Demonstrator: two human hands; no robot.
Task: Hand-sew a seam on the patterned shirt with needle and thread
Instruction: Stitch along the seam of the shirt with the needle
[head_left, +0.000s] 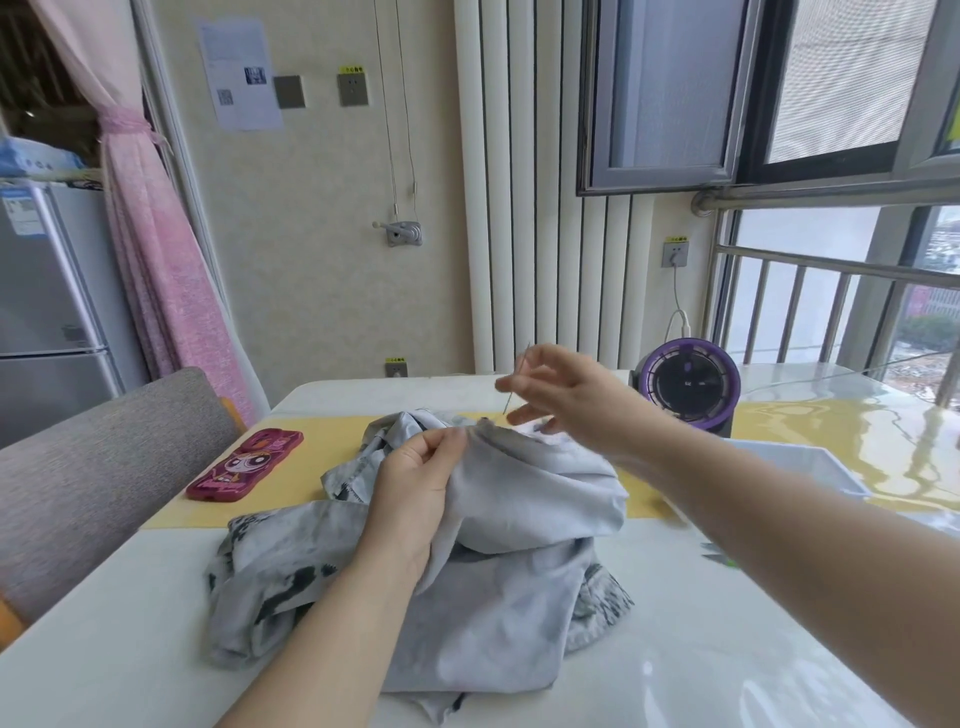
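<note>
Now mid-stitch, I'd say: left hand (415, 483) pinches a fold of the patterned shirt (519, 571), heaped mid-worktop (675, 649); right hand (561, 395) pinches the needle (514, 384) just above it. Next, probably draw the thread taut, then aim the point into that fold.

Bare left hand (415, 483) and right hand (566, 400), forearms (779, 525) bare.
</note>
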